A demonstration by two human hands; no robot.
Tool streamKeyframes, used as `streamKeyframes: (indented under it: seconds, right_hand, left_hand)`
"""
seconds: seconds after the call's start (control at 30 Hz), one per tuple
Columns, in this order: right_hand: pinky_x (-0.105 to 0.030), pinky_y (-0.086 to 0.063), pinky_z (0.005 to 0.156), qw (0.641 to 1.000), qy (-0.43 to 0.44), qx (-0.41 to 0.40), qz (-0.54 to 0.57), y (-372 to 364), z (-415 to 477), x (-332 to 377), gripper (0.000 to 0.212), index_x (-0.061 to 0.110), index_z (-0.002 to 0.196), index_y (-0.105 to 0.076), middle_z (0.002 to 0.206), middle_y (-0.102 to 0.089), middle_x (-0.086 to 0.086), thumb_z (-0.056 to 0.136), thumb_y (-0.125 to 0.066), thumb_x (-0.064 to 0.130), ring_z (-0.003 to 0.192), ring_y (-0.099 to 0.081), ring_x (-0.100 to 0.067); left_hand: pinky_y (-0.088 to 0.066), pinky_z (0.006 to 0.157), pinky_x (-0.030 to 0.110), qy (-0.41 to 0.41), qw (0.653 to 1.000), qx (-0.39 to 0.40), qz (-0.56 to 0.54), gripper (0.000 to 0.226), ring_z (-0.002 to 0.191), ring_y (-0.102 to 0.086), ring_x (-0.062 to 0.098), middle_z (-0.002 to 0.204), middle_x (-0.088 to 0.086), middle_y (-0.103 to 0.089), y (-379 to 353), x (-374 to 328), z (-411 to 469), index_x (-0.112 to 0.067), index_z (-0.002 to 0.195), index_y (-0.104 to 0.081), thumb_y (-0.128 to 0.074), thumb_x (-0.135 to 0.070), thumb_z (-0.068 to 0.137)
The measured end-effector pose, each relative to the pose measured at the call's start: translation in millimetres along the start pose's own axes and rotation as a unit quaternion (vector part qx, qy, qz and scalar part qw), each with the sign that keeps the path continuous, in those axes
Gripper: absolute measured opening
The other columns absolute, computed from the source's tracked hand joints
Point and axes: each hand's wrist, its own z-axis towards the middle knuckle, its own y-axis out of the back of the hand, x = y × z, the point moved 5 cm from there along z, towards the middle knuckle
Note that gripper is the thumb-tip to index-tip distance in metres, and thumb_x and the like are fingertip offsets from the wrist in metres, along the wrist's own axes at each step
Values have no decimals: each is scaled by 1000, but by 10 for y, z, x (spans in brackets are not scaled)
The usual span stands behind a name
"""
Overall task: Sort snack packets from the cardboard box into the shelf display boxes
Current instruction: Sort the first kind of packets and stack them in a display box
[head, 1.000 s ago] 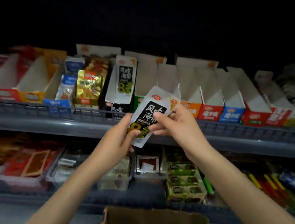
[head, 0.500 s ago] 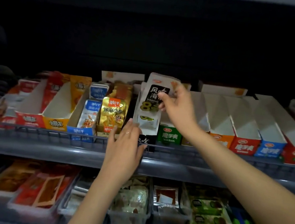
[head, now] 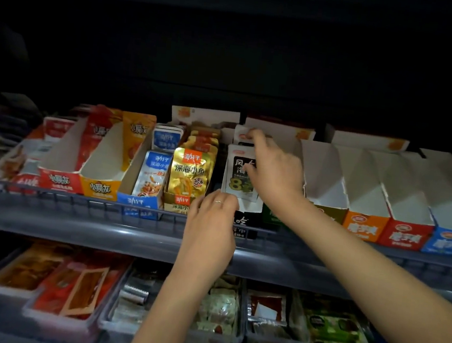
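A black-and-white snack packet (head: 238, 180) stands at the front of the black display box (head: 242, 224) on the upper shelf, with another packet of the same kind behind it. My right hand (head: 274, 174) reaches into that box; its thumb and fingers pinch the packets, the forefinger on the top edge of the rear one. My left hand (head: 212, 220) is just below, fingers curled over the front lip of the black box. The cardboard box is out of view.
Left of the black box stand a box of gold packets (head: 189, 172), a box of blue packets (head: 154, 174) and red and yellow boxes (head: 99, 185). To the right are orange (head: 362, 227), red (head: 406, 235) and blue (head: 447, 243) display boxes. Trays of snacks (head: 79, 290) fill the lower shelf.
My right hand carried the black-and-white packet up from in front of the shelf and lowered it into the black box. My left hand let go of it and moved to the box's front.
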Motion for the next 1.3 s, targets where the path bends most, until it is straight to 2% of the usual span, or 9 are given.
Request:
streamKeyframes:
  seconds: [0.13,0.27,0.43,0.53,0.6,0.7,0.8,1.03,1.3]
  right_hand:
    - [-24,-25,43,994,34,-26,-105,53,95,61,48,16,120,-58,104,-64,-5,75,-73,11,57,-62,-21]
    - [-30,-33,54,994,26,27,-101,50,232,55,36,11,126,-49,120,-57,-8,90,-51,5,86,-64,-25]
    - [-31,-34,49,997,0,2,-77,8,262,51,51,10,136,-38,134,-46,-17,88,-51,0,78,-64,-25]
    - [-34,-38,66,990,71,62,-102,-48,218,129,30,12,116,-57,102,-64,-5,89,-48,3,91,-60,-25]
    - [-42,-33,92,985,86,111,-103,-119,145,174,21,16,108,-59,103,-63,-5,89,-51,11,106,-51,-26]
    - [-56,-8,111,972,71,199,-103,-220,23,240,40,21,128,-49,126,-52,-10,89,-53,14,128,-35,-33]
    - [-60,7,111,967,56,210,-137,-231,-1,235,49,26,136,-44,144,-33,-15,89,-56,17,137,-24,-38]
    - [-58,4,112,957,58,241,-151,-279,-27,214,55,32,140,-42,158,8,-10,89,-60,23,141,-12,-38]
    - [-58,6,112,947,46,291,-124,-258,-17,214,56,33,143,-38,159,8,-7,90,-57,26,143,-3,-36]
  left_hand:
    - [-29,109,42,0,1000,-3,-10,37,119,-50,27,115,9,-61,5,10,-2,-7,106,-59,-47,14,77]
    - [-36,102,45,1,1000,-8,-19,39,112,-55,30,107,10,-63,-17,21,0,-6,99,-61,-51,19,71]
    - [-36,100,43,-1,1000,-5,-21,36,109,-55,28,106,8,-62,-31,44,-7,-9,98,-59,-52,17,74]
    - [-35,100,42,-2,1000,-6,-17,40,111,-54,28,109,8,-62,-34,45,-8,-9,100,-59,-51,18,72]
    - [-31,104,39,-4,1000,6,-7,47,119,-50,26,118,7,-59,-25,26,-3,-9,109,-58,-50,19,72]
    - [-22,109,35,2,1000,28,5,53,130,-39,22,132,6,-51,10,0,4,-10,122,-52,-46,16,77]
    - [-23,109,33,8,999,32,6,52,131,-37,22,135,5,-48,37,-16,11,-10,125,-50,-45,14,80]
    - [-24,108,31,14,999,41,6,56,131,-35,21,136,3,-46,20,-3,30,-12,128,-47,-45,13,79]
    - [-21,107,28,14,999,42,16,54,130,-34,17,135,-1,-45,37,-10,19,-16,126,-45,-47,10,80]
